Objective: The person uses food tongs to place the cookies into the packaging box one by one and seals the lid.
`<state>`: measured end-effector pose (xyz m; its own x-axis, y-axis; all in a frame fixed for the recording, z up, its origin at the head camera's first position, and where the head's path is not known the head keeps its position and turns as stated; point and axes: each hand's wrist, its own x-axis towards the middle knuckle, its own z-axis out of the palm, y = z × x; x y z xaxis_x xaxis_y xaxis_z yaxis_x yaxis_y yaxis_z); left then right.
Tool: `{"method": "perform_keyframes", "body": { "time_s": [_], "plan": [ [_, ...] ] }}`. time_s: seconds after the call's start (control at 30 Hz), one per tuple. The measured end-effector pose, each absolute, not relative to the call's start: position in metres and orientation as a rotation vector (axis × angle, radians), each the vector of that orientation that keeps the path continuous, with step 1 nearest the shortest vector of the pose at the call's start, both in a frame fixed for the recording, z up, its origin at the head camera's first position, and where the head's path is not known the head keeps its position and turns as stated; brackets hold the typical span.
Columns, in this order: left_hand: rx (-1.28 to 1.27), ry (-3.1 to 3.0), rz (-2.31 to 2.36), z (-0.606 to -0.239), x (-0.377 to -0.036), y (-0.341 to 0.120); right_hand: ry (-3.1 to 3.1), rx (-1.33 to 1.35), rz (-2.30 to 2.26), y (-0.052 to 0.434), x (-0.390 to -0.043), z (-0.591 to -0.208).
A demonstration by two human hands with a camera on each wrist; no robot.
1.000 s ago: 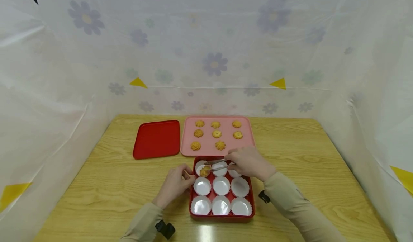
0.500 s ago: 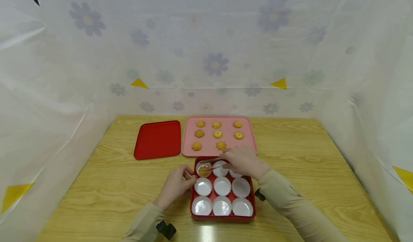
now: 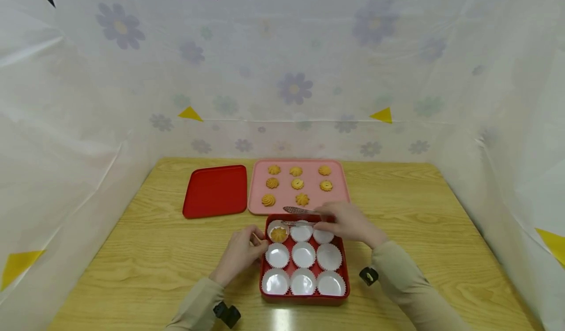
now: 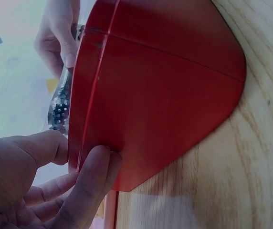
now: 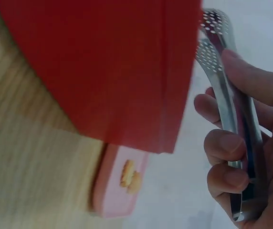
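A red square box [image 3: 304, 300] holds rows of white paper cups [image 3: 303, 255]. One swirled piped cookie [image 3: 278, 234] sits in the back-left cup. My right hand [image 3: 348, 221] grips metal tongs [image 5: 239, 124] with perforated tips, over the box's back row; their tips are spread and nothing is between them. At the box's left side, my left hand [image 3: 240, 253] holds the wall near the back-left corner, its fingertips [image 4: 96, 164] against the red outer surface. The right hand and tongs partly cover the back-right cups.
Behind the box lies a pink tray [image 3: 314, 192] with several piped cookies [image 3: 302, 199] in rows. A red lid-like tray [image 3: 215, 191] lies to its left. The wooden table [image 3: 397, 193] is walled by flowered white sheeting [image 3: 293, 125].
The tongs lowered the cookie into the back-left cup and let it go. They have spread and drawn back to the right with my right hand. My left hand has stayed put.
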<state>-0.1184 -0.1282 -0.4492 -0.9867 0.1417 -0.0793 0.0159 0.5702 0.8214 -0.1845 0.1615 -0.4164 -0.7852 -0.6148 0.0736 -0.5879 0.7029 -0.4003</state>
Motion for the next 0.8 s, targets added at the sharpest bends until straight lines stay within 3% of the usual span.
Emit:
{"method": "perform_keyframes", "body": {
  "time_s": [0.33,0.8],
  "plan": [
    [0.125,2.626,1.404,-0.452,-0.118,-0.129,2.716,-0.514,-1.217,0.18,-0.19,-0.432],
    [0.12,2.592,1.451,-0.452,-0.119,-0.129,2.848,-0.224,-1.232,0.199,-0.199,-0.447]
  ]
}}
